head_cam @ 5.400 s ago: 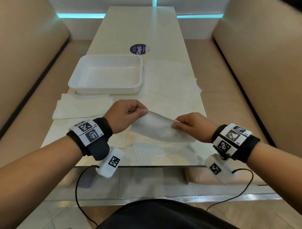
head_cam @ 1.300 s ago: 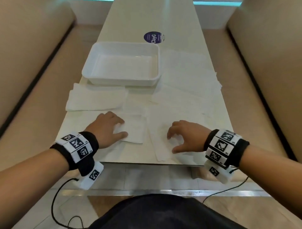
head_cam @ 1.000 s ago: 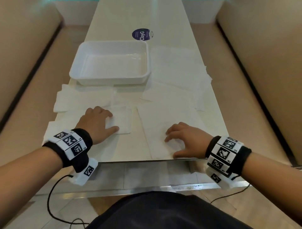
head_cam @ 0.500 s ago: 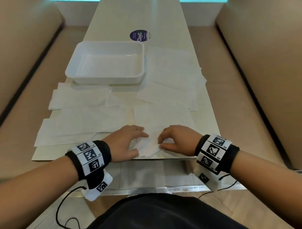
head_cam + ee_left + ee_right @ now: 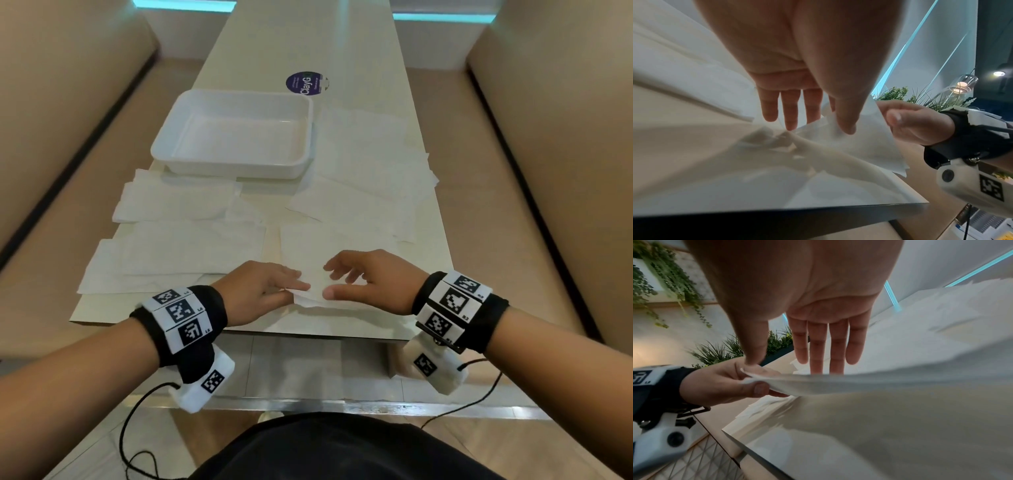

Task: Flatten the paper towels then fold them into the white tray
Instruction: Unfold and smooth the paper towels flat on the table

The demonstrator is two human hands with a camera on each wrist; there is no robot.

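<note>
A white paper towel (image 5: pixel 342 246) lies at the near edge of the pale table (image 5: pixel 308 41), right of centre. My left hand (image 5: pixel 298 292) pinches its near left corner between thumb and forefinger and holds that corner a little off the table; the right wrist view shows this pinch on the raised towel edge (image 5: pixel 838 382). My right hand (image 5: pixel 334 281) is over the same towel, fingers nearly straight, thumb stretched toward the left hand. The left wrist view shows the lifted sheet (image 5: pixel 869 146) between both hands. The white tray (image 5: pixel 233 169) stands empty at the far left.
Flattened towels lie to the left (image 5: pixel 178 250) and behind it (image 5: pixel 174 202). Several overlapping ones (image 5: pixel 363 161) lie right of the tray. A round purple sticker (image 5: pixel 307 84) is behind the tray. Tan booth seats (image 5: pixel 85 102) flank the table on both sides.
My left hand left the towel on the left and came over to the right-hand towel, where it now pinches and lifts the near corner. My right hand has stayed on that towel.
</note>
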